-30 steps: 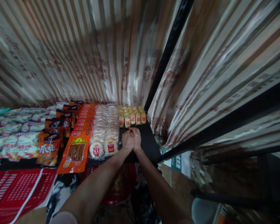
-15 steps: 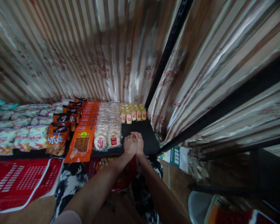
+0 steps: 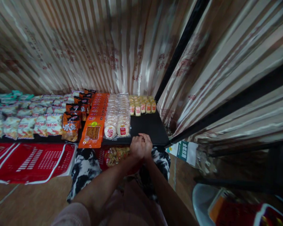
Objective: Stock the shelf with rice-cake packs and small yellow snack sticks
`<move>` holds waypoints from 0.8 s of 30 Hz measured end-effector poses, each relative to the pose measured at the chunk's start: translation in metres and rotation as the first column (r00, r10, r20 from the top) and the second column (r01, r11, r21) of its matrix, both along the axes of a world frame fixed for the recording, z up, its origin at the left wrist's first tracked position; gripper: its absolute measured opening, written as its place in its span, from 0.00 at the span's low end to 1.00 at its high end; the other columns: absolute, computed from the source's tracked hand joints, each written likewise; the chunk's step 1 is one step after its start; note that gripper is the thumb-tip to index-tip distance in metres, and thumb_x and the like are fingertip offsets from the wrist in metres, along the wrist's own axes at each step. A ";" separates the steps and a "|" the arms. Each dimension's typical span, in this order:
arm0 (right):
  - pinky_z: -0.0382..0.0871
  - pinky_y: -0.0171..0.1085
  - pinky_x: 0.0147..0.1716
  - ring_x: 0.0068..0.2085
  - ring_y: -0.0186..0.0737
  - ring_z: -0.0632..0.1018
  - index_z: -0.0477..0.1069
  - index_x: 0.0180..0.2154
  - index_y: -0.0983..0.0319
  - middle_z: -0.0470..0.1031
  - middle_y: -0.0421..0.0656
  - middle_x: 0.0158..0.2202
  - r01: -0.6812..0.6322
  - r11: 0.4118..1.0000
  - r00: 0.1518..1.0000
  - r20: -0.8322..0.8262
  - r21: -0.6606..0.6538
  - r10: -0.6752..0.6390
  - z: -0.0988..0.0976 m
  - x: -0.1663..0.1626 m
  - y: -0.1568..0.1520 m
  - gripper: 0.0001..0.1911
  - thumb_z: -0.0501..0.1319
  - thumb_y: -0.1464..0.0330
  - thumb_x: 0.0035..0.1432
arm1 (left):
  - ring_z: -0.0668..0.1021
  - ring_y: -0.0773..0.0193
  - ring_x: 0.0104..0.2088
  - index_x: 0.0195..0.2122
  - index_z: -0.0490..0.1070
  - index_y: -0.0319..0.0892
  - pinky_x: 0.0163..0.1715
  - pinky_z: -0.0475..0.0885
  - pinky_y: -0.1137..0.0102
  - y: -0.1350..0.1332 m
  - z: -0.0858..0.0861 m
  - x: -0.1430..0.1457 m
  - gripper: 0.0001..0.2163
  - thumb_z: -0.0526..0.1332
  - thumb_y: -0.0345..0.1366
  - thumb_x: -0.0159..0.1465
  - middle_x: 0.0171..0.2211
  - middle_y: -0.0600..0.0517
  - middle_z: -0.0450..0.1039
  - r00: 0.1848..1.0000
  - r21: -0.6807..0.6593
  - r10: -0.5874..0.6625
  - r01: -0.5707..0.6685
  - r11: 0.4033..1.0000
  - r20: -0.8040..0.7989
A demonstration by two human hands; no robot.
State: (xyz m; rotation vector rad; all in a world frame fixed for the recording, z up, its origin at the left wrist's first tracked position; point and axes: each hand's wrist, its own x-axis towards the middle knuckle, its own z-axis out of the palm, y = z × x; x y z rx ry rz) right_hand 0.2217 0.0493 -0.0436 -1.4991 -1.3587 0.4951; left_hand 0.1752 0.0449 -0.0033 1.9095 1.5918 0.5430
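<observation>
My left hand (image 3: 136, 147) and my right hand (image 3: 147, 145) are pressed together with curled fingers at the front edge of a black shelf (image 3: 148, 125). Whether anything is between them is hidden. Just left of them lie clear packs of round white cakes (image 3: 117, 117). At the back of the shelf stands a row of small yellow packets (image 3: 142, 105). Below my hands a red basket (image 3: 115, 155) holds more yellow packets.
Orange snack packs (image 3: 94, 124), dark orange bags (image 3: 72, 124) and white bags (image 3: 25, 122) fill the shelf to the left. Red baskets (image 3: 35, 163) lie on the wooden floor. Striped plastic sheeting (image 3: 108, 47) and black frame bars (image 3: 181, 47) enclose the shelf. A white stool (image 3: 201, 201) stands at lower right.
My joined hands have drawn back from the middle of the shelf to its front edge. The view has shifted back and down, showing more floor.
</observation>
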 end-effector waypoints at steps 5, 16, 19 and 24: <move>0.66 0.41 0.46 0.42 0.40 0.72 0.70 0.39 0.61 0.71 0.46 0.39 -0.003 0.999 1.000 0.012 0.038 0.002 -0.003 -0.008 -0.016 0.14 0.49 0.71 0.53 | 0.70 0.55 0.43 0.43 0.66 0.37 0.48 0.64 0.62 -0.017 -0.010 -0.036 0.14 0.46 0.29 0.61 0.41 0.41 0.69 0.997 0.170 -0.066 0.070 0.983 -0.026; 0.65 0.42 0.47 0.44 0.42 0.72 0.70 0.37 0.63 0.73 0.50 0.39 -0.069 0.969 0.974 0.192 -0.238 0.117 -0.048 -0.025 -0.046 0.15 0.47 0.73 0.53 | 0.71 0.63 0.46 0.43 0.67 0.38 0.51 0.63 0.67 -0.043 -0.046 -0.065 0.14 0.44 0.30 0.64 0.44 0.46 0.71 0.995 0.057 -0.098 0.100 0.993 -0.030; 0.67 0.42 0.44 0.40 0.43 0.75 0.72 0.34 0.63 0.75 0.50 0.36 -0.143 0.913 0.954 0.192 -0.383 0.230 -0.066 -0.037 -0.046 0.15 0.48 0.76 0.50 | 0.73 0.64 0.46 0.46 0.68 0.36 0.50 0.64 0.71 -0.041 -0.062 -0.078 0.16 0.44 0.30 0.64 0.45 0.44 0.72 0.989 -0.180 -0.049 0.024 0.983 -0.138; 0.68 0.38 0.38 0.33 0.43 0.76 0.72 0.25 0.60 0.77 0.48 0.28 -0.285 0.795 0.901 0.132 -0.535 0.412 -0.083 -0.059 -0.043 0.12 0.54 0.79 0.42 | 0.74 0.63 0.47 0.46 0.71 0.35 0.48 0.65 0.73 -0.035 -0.084 -0.103 0.16 0.47 0.27 0.62 0.46 0.41 0.73 0.952 -0.440 -0.102 -0.037 0.897 -0.287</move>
